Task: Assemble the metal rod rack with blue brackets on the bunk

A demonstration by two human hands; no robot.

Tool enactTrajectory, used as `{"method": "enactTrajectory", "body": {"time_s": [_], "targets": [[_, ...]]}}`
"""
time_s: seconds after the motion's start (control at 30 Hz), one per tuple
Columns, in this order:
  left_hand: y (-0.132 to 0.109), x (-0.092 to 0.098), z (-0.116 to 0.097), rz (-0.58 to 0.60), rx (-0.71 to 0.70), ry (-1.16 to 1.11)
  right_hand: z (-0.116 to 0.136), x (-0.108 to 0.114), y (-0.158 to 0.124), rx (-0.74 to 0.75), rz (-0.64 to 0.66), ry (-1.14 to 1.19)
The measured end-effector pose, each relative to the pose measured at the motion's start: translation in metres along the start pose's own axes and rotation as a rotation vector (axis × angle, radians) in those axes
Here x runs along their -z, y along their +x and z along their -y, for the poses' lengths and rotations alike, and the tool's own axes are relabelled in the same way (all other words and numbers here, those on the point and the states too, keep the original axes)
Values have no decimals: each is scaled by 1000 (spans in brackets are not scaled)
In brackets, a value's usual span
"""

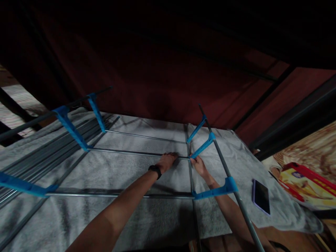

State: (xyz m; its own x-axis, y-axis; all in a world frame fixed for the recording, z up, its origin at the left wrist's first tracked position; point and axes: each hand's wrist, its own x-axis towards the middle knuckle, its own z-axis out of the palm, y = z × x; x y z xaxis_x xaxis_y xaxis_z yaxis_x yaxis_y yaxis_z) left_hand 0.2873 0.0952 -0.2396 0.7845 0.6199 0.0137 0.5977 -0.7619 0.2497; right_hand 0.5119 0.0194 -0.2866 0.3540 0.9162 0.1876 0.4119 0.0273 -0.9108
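Note:
A rack of grey metal rods (123,152) with blue plastic connectors lies over a grey towel (131,171). My left hand (166,161), with a black watch on the wrist, is closed around the right end of a cross rod. My right hand (198,165) pinches the base of a blue connector (203,145) where that rod meets the upright pole (223,159). The two hands are a short way apart on the same joint.
A bundle of loose grey rods (39,157) lies at the left under more blue brackets. A dark phone (261,196) rests on the towel at the right. A red and yellow box (307,183) sits further right. Dark red fabric hangs behind.

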Motion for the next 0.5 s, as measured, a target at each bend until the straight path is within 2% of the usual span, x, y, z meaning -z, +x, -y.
{"method": "enactTrajectory", "body": {"time_s": [0.17,0.5], "targets": [[-2,-4,1,-2,0,-28,-5,3,-4,-49,76,49],[-3,-11,6,2,0,-39,-17,5,-10,-123,99,148]]}}
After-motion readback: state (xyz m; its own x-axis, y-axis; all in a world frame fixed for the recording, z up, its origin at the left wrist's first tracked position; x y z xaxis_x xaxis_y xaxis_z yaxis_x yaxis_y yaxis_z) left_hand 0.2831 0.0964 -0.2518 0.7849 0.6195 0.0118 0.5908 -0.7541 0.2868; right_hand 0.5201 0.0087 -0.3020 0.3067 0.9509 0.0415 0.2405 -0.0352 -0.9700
